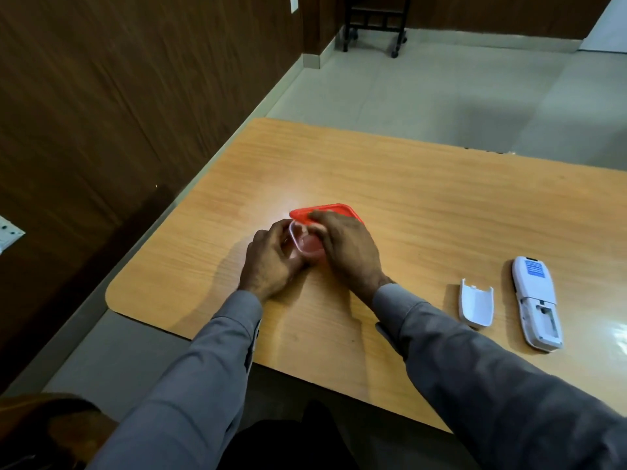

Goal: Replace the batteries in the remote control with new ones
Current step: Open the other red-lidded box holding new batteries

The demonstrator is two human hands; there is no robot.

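Observation:
A small clear plastic container point(305, 244) sits on the wooden table point(424, 205), with its red lid point(330, 211) tilted up at the far side. My left hand point(271, 257) grips the container's left side. My right hand point(346, 247) holds the red lid, fingers curled over its near edge. The white remote control point(536, 301) lies face down at the right, its battery compartment open and empty. Its white battery cover point(475, 305) lies just left of it. What is inside the container is hidden by my hands.
The table's rounded near-left corner point(113, 296) borders a gap beside the dark wood-panelled wall point(118, 96). A black wheeled frame point(375, 25) stands on the tiled floor far behind. A wall socket point(8, 232) is at the left.

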